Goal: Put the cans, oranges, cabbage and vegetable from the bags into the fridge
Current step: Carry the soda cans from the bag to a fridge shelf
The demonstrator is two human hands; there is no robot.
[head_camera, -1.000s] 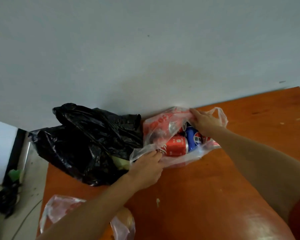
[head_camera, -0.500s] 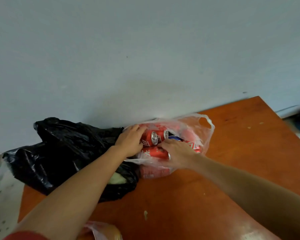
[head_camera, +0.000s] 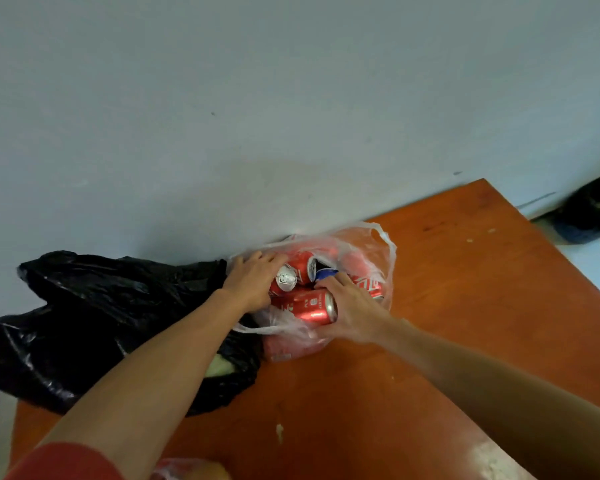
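left hand (head_camera: pixel 252 284) curled round upper can (head_camera: pixel 293 271) — right hand (head_camera: pixel 355 311) curled round front can (head_camera: pixel 309 310)

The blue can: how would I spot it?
On the orange table, a clear bag lies beside a black bag. Inside it, between the left hand and right hand, the blue can peeks out, the only one among red cans.

Cans (head_camera: pixel 309 310) lie in the small bag (head_camera: pixel 373 242) on the table (head_camera: pixel 465 306), touching the big bag (head_camera: pixel 101 323) at its left.
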